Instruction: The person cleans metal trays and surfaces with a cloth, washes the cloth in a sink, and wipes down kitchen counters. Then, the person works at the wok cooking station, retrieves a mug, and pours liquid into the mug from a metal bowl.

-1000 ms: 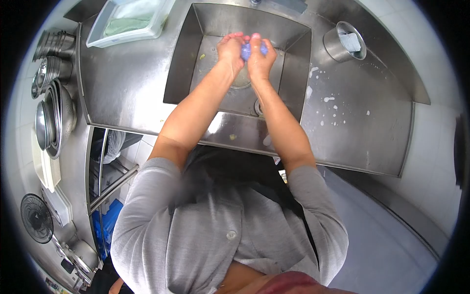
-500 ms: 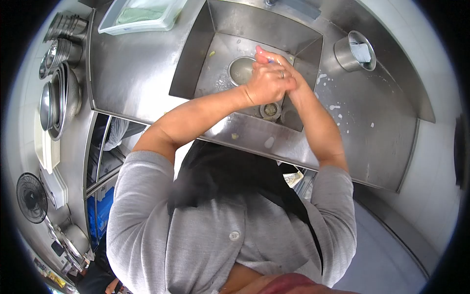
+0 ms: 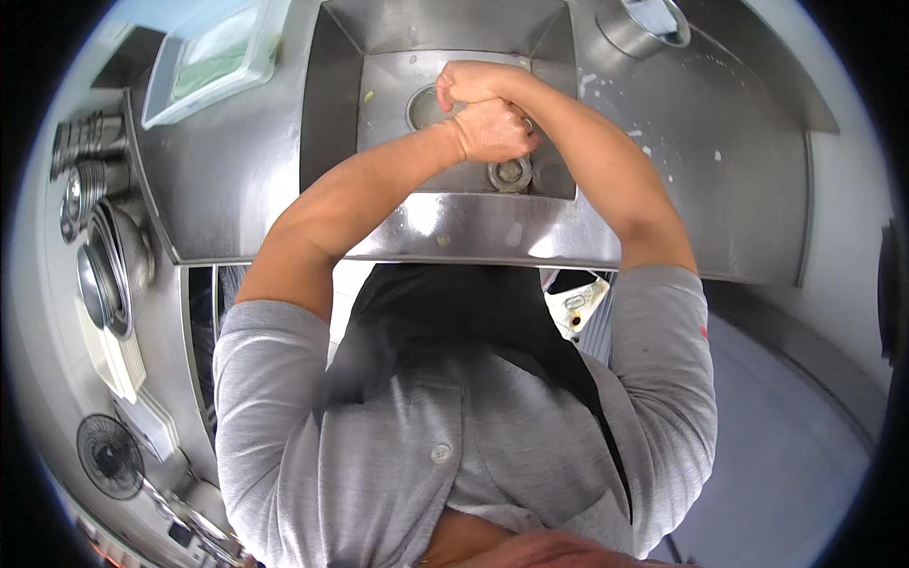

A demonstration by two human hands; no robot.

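Both my hands are together over a stainless steel sink (image 3: 329, 114). My left hand (image 3: 494, 131), with a ring on one finger, is closed, knuckles up, against the underside of my right wrist. My right hand (image 3: 466, 83) crosses above it with bent fingers pointing down to the left. No object shows in either hand; their palms are hidden. Partly covered by the hands, a round metal bowl (image 3: 423, 112) lies on the sink floor. Below my left hand is the drain (image 3: 509, 174).
White suds (image 3: 636, 133) spot the right counter, where a metal pot (image 3: 630, 36) holds a pale cloth. A plastic tub (image 3: 156, 112) with a green cloth stands at upper left. Stacked metal bowls (image 3: 133, 254) and a black fan (image 3: 109, 457) are along the left side.
My left hand has slid from the back of my right hand to the underside of its wrist. My right fingers have turned downward. The view has shifted and rotated.
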